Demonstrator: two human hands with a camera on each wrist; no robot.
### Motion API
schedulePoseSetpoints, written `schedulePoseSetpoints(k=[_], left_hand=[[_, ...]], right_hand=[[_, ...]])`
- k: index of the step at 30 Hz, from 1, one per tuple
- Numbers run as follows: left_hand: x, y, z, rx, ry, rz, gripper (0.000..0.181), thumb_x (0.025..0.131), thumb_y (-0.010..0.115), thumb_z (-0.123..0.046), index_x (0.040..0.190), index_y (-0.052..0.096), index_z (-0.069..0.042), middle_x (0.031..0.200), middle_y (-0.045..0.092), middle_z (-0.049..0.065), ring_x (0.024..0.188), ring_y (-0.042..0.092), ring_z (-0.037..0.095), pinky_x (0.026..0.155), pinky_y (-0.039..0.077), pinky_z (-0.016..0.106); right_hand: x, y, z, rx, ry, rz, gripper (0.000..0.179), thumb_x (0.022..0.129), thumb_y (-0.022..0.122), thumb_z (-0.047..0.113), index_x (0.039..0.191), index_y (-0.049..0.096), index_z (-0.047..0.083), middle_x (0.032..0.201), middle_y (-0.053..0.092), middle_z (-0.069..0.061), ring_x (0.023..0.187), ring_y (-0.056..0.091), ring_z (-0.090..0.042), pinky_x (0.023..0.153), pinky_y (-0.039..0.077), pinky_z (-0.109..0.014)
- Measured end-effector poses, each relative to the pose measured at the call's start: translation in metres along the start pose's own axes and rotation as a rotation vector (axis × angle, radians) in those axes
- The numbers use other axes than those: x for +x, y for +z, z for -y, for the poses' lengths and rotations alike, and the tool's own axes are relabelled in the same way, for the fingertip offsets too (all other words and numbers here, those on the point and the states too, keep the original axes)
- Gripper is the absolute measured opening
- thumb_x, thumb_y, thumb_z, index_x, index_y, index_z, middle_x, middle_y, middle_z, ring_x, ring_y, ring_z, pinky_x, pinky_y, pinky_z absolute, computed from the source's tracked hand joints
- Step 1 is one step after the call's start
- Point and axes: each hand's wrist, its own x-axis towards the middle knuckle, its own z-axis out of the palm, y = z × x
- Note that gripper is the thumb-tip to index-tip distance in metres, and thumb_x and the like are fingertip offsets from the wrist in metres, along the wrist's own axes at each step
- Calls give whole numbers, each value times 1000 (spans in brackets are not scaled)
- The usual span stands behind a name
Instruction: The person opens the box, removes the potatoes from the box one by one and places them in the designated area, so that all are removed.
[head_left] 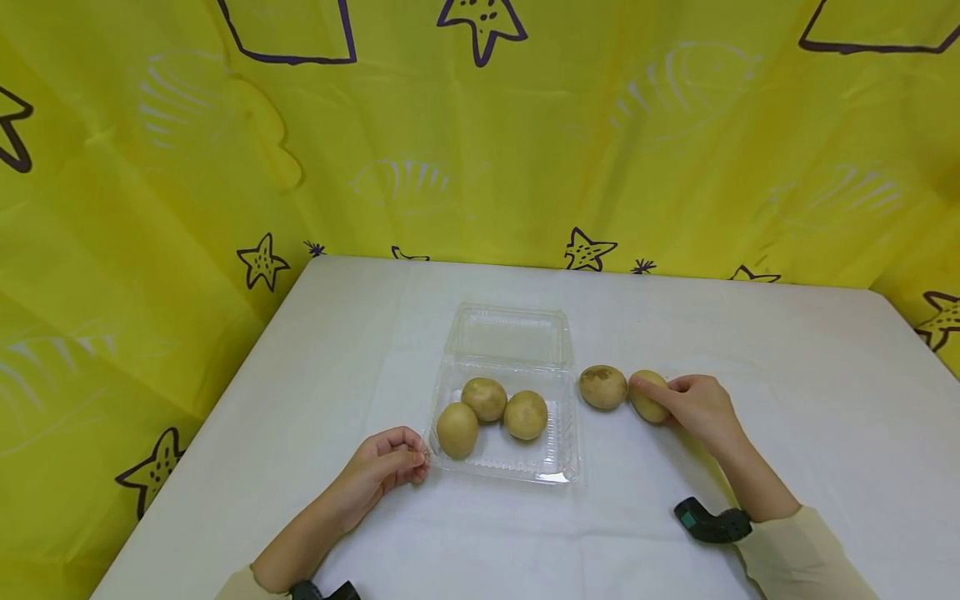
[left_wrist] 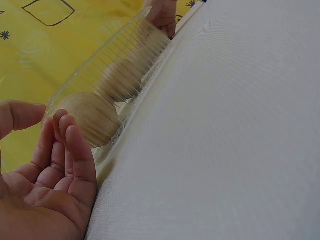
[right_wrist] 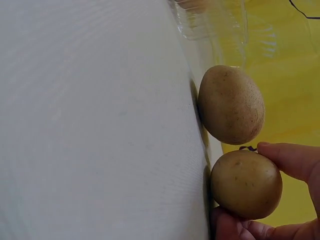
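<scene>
A clear plastic clamshell container (head_left: 562, 442) lies with its lid (head_left: 513, 337) laid back, and three potatoes (head_left: 483, 400) sit in its base. At the front left corner my left hand (head_left: 386, 462) pinches the container's rim between thumb and fingers; in the left wrist view, the thumb and fingertips meet its edge beside a potato (left_wrist: 87, 117). Right of the container, my right hand (head_left: 697, 408) grips a potato (right_wrist: 246, 185) between thumb and fingers, low at the tabletop. Just left of that one is another potato (head_left: 602, 387) with a brown patch on top.
A white cloth covers the table (head_left: 360, 333). Behind and to the left hangs a yellow curtain (head_left: 525, 150) printed with stars and fish. A dark wrist device (head_left: 712, 521) is worn at the right sleeve.
</scene>
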Motion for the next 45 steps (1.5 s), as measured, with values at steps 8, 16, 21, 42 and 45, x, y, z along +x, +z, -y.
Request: schedulePoseSetpoints(k=[8,16,21,42,45], left_hand=[[0,-1,1,-3,1,-3,5,88,48,-2,91,53,-3,84,57,4,78,55,13,73,48,24],[0,-1,2,-14,8,4,5,88,50,-2,90,53,-5,84,57,4,77,55,12,73,48,24],[-1,-1,1,-12,5,5,6,88,49,-2,91,53,-5,84,57,4,77,55,12,73,48,24],[0,-1,1,0,-8,-8,5,88,49,-2,90,53,-3,84,57,4,77,55,13,72,48,25],[0,-1,1,-5,-7,-6,5,88,49,-2,90,53,-4,84,58,4,77,55,12,72,48,24]], right_hand=[[1,-3,-1,-5,-5,42,51,77,63,56,71,63,5,62,53,-1,65,47,-18,53,37,-28],[2,-9,-3,-8,-11,63,65,78,64,53,101,62,-7,85,58,-9,79,48,-23,60,40,-28],[1,-12,-4,-31,-17,66,66,79,62,55,101,62,-8,83,60,-9,77,50,-22,60,40,-29],[-4,-26,-6,-147,-67,47,66,88,47,55,95,66,-8,76,64,-8,76,55,-26,60,41,-30],[-5,-28,-7,-157,-74,29,66,89,46,54,94,66,-8,77,64,-9,76,54,-26,60,41,-31]])
